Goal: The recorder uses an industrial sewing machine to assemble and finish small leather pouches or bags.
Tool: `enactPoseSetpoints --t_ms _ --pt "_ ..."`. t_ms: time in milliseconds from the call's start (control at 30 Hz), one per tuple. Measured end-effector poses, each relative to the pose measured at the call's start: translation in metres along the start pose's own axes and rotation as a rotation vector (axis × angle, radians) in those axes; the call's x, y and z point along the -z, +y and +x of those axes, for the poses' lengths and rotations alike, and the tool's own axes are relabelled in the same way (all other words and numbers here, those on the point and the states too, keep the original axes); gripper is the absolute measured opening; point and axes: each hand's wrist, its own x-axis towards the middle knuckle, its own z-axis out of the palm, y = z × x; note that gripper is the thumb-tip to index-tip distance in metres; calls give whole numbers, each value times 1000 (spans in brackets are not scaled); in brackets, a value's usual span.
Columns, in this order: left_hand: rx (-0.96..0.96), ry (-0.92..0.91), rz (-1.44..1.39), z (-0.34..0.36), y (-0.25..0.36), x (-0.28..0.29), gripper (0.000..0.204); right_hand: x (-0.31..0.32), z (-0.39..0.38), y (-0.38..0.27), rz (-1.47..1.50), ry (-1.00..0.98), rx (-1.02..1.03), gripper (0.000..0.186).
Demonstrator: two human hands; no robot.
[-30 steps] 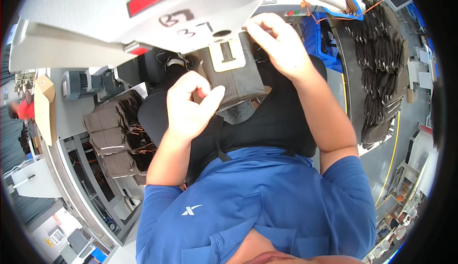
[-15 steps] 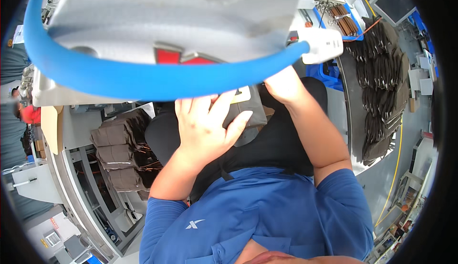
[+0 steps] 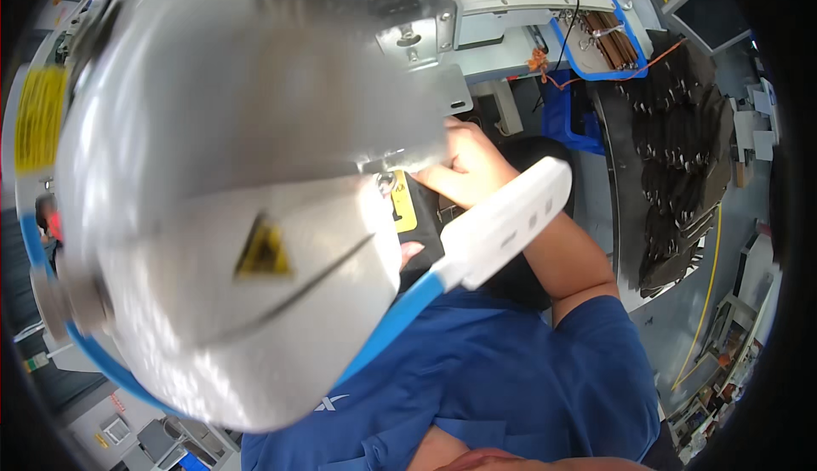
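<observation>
Crowded at left and centre by a large, blurred silver machine head [image 3: 247, 165]. Right beside its edge, low before the body, a black fabric piece [image 3: 429, 220] with a yellow tag [image 3: 405, 207], partly covered. Mostly hidden behind the metal: left hand [image 3: 412, 251], with only a bit of thumb showing against the fabric; fingers out of sight, so can't tell how open or what held. Up close to the metal edge: right hand [image 3: 475, 167], fingers bent, thumb side near the fabric's top; can't tell any hold. Across the right forearm, a white handle [image 3: 511, 222] on a blue hose [image 3: 383, 335], narrowing room there. Farther right, a slim gap, then a grey worktop [image 3: 626, 199] piled with dark folded pieces [image 3: 681, 156]. Above, a blue-rimmed tray [image 3: 606, 75] containing brown strips [image 3: 614, 39] and small metal bits; below, a blue bin [image 3: 555, 114], contents unclear.
</observation>
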Motion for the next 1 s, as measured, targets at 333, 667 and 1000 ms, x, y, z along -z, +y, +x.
enactPoseSetpoints --t_ms 333,667,1000 --pt "203 -345 187 -1 11 12 83 11 1 -11 95 -113 -85 18" --pt "18 -432 378 10 9 29 89 9 1 -13 136 -118 -125 18" --pt "-55 -476 392 7 -2 31 86 8 0 -13 145 -82 -114 18"
